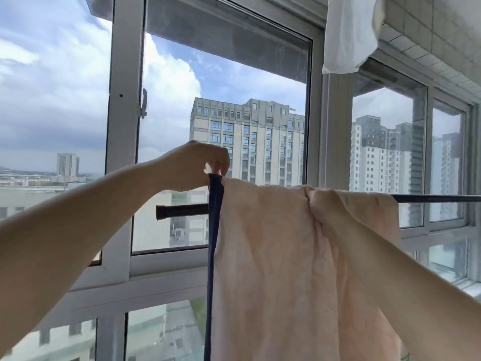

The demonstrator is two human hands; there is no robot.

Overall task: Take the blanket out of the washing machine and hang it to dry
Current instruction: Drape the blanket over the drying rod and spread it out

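Both hands gripping blanket [286,256], dark rod [182,211]

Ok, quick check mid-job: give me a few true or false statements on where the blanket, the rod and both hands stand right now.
1. The blanket hangs over the dark rod. True.
2. The left hand hangs free and touches nothing. False: it pinches the blanket's top corner by the dark blue edge.
3. The right hand grips bunched blanket at the rod. True.
4. The blanket covers the rod's left end. False: the left end sticks out bare beyond the dark blue edge.
5. A white cloth hangs at the upper right, above the blanket. True.
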